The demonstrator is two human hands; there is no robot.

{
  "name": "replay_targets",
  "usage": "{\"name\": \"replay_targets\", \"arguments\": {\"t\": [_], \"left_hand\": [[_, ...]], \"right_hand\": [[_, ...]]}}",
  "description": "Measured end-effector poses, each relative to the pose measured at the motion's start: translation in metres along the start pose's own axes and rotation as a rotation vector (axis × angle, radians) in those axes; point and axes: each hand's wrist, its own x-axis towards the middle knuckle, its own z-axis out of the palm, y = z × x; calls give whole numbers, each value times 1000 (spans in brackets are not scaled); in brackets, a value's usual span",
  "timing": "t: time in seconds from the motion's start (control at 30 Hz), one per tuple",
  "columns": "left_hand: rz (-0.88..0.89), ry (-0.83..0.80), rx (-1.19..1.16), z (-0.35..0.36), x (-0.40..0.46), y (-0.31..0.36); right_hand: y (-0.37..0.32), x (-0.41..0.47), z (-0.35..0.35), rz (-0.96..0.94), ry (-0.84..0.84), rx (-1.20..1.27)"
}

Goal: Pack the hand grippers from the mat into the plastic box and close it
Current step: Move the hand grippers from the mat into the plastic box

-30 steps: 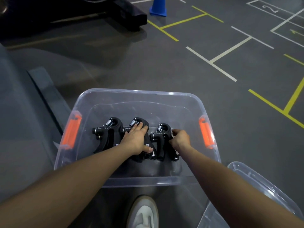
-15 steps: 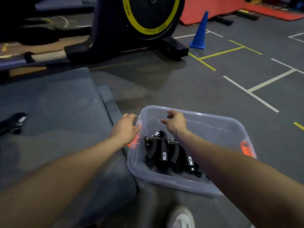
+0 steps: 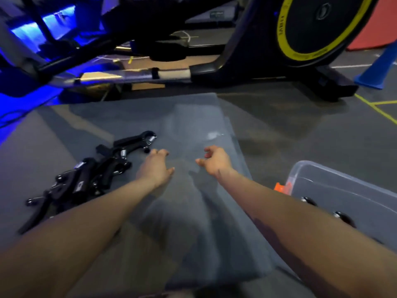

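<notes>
Reaching forward over a grey foam mat [image 3: 133, 117] that fills the middle of the frame, both bare arms stretch out from the bottom edge. The left hand [image 3: 155, 166] hovers just right of a heap of black spring-loaded hand grippers [image 3: 94, 173] lying tangled on the mat in the left centre; its fingers are loosely spread and relaxed, and it holds nothing. The frame does not make clear whether its fingertips touch the nearest gripper. The right hand [image 3: 214, 160], slightly right of centre, is also empty, with fingers loosely curled and the thumb pointing toward the left hand.

At the lower right sits a clear plastic box [image 3: 352, 190] on the dark floor beside the mat, open on top, with an orange latch [image 3: 282, 187] at its near left end. Inside it, partly hidden behind the right forearm, the dark rounded tops of a few more hand grippers [image 3: 341, 218] show through; their number cannot be told.

Across the upper part of the frame stands a black exercise machine with a yellow-ringed wheel [image 3: 318, 29], blue light glowing at the upper left. A blue plastic cone [image 3: 378, 69] stands at the right edge, with a red pad behind it
</notes>
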Motion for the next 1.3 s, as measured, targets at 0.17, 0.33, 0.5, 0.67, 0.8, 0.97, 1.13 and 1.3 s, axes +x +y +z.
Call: {"name": "replay_targets", "arguments": {"t": [0.17, 0.33, 0.5, 0.67, 0.8, 0.97, 1.13, 1.3], "left_hand": [[-63, 37, -12, -10, 35, -45], [-111, 46, 29, -2, 81, -66], [-142, 62, 84, 16, 126, -76], [-148, 78, 176, 30, 150, -81], [-136, 60, 230, 30, 148, -78], [-11, 5, 181, 30, 120, -58], [85, -18, -147, 3, 109, -1], [175, -198, -533, -11, 79, 82]], "right_hand": [[-14, 29, 50, 15, -73, 23], [-15, 66, 79, 15, -74, -16], [-11, 97, 103, -19, -73, -65], [-10, 110, 113, -59, -58, -96], [-7, 108, 106, -77, -58, -91], [-2, 94, 75, -55, -59, -51], [4, 69, 12, -37, -13, -74], [8, 40, -55, -29, 75, -31]]}}
